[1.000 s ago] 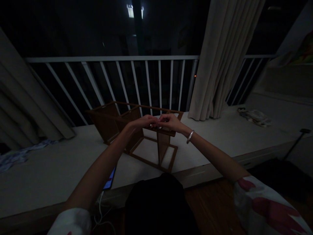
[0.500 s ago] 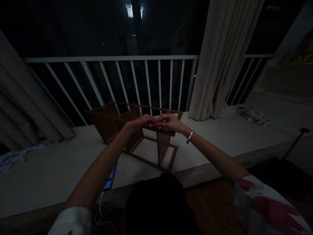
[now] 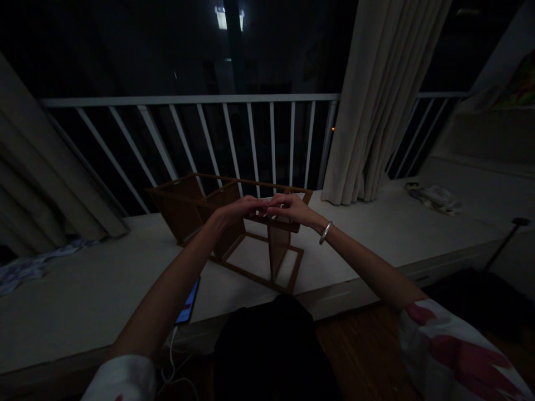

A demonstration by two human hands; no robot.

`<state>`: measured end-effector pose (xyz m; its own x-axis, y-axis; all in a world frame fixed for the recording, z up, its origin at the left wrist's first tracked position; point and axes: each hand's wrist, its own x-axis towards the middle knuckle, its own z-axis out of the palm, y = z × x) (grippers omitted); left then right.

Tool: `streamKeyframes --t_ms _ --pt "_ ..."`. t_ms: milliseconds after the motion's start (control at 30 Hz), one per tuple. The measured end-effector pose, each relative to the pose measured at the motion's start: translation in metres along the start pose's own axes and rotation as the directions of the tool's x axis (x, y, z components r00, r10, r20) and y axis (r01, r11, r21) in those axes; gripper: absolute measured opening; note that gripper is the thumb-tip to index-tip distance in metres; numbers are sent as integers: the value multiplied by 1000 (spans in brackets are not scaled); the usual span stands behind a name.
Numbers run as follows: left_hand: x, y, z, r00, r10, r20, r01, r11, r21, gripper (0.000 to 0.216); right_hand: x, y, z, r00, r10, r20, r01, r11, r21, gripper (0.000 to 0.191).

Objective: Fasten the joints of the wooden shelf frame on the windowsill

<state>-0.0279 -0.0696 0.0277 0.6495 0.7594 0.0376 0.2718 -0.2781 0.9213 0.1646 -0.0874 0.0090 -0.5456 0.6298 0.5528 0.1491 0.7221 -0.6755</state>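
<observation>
Pale ledge (image 3: 393,228), mid-frame; brown wooden rack (image 3: 278,253), centre, seemingly joined. Left hand (image 3: 246,206), right hand (image 3: 292,207): fingers bent, meeting — grasp, I cannot tell; handwork apparently unfinished.

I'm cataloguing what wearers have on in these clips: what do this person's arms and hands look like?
The left hand shows no glove or bracelet. The right hand is gloveless too, with a shiny silver-coloured round bangle at its wrist. The white fabric right sleeve bears large red petal-like patches; the white fabric left sleeve shows a little red at the picture's bottom edge.
</observation>
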Motion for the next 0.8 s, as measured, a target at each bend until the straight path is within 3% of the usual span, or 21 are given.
streamKeyframes --t_ms 333,567,800 --pt "1 3 5 997 1 -84 2 1000 31 46 0 5 1 1000 9 -28 -7 998 61 27" --pt "4 2 5 998 -9 -68 8 1000 -17 42 1 6 1 999 5 -45 -4 1000 22 28" --pt "9 -5 1 998 15 -56 -12 999 47 37 1 4 3 997 43 -61 -39 998 51 26"
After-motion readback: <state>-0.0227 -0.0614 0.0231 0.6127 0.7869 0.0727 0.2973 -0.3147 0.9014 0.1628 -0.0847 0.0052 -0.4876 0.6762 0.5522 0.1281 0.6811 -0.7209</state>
